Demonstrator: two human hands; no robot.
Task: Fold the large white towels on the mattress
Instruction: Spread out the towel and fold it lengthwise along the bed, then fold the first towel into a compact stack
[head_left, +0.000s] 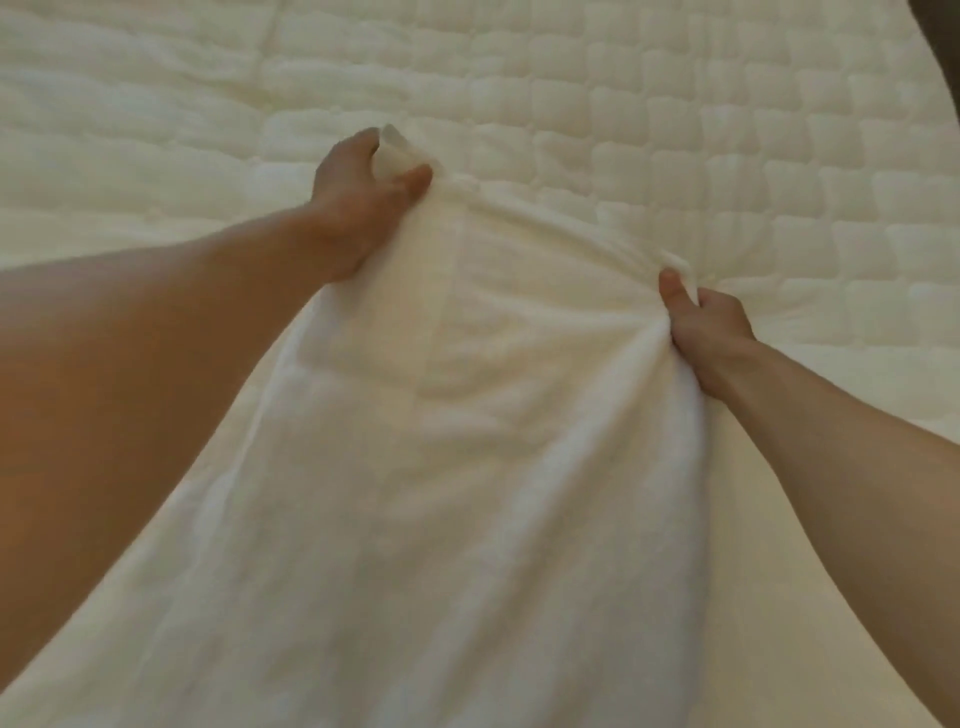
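Both ends of the far edge of a large white towel (441, 493) are in our grip, hands well apart: our left hand (358, 208) pinches a corner between thumb and fingers, our right hand (711, 332) clenches a bunch of cloth. The towel is lifted above the quilted mattress (727, 156), trailing back toward its near edge. To do this well, we judge, pull evenly, bring both hands level and shake out the right-side bunching before laying it flat.
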